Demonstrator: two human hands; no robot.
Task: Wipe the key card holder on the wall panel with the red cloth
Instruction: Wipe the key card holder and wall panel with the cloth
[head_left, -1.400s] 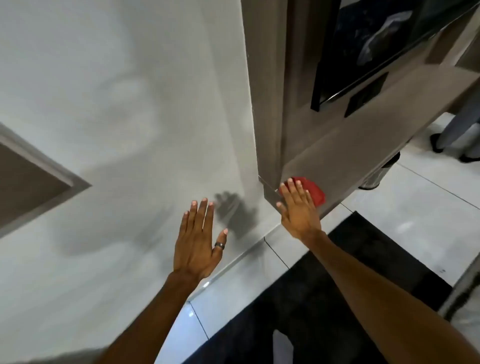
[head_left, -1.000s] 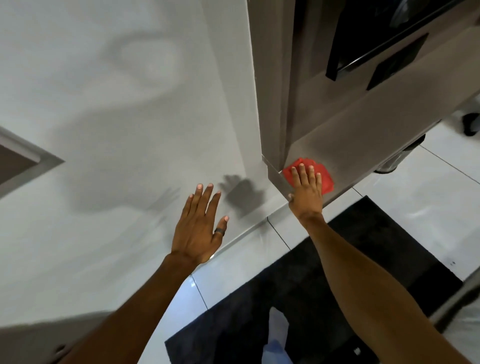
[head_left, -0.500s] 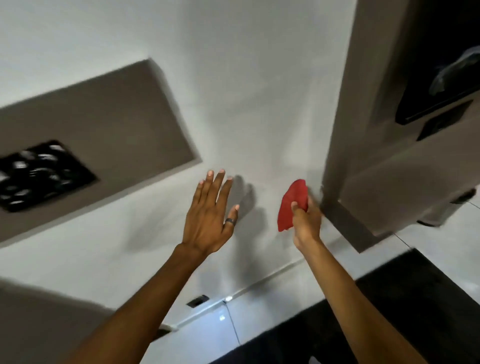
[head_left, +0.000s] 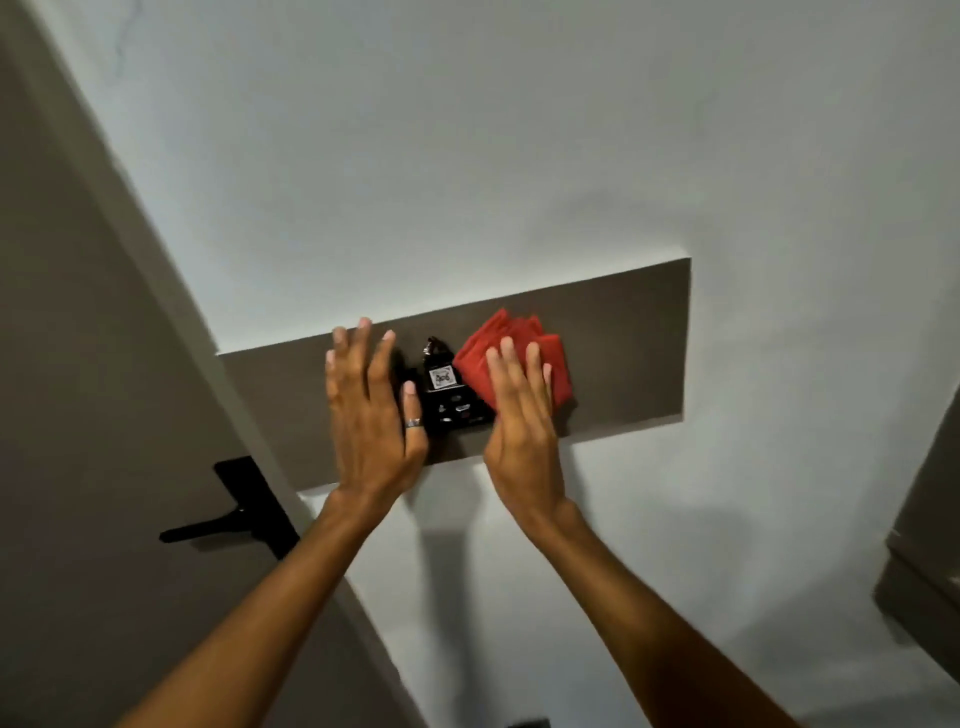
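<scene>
A brown wall panel (head_left: 628, 358) runs across the white wall. On it sits a black key card holder (head_left: 451, 397) with a card in its top slot. My right hand (head_left: 519, 415) lies flat with fingers spread, pressing the folded red cloth (head_left: 519, 348) against the panel just right of the holder; the cloth's left edge touches or overlaps the holder's right side. My left hand (head_left: 371, 410) is open with fingers spread, flat near the panel just left of the holder, covering the holder's left edge.
A brown door (head_left: 78, 415) with a black lever handle (head_left: 228, 514) stands at the left. A brown cabinet edge (head_left: 930, 545) juts in at the right. White wall (head_left: 467, 156) surrounds the panel.
My right hand took the red cloth from the cabinet ledge and carried it left and up onto the wall panel. The left hand rose to the panel too, and the view swung left.
</scene>
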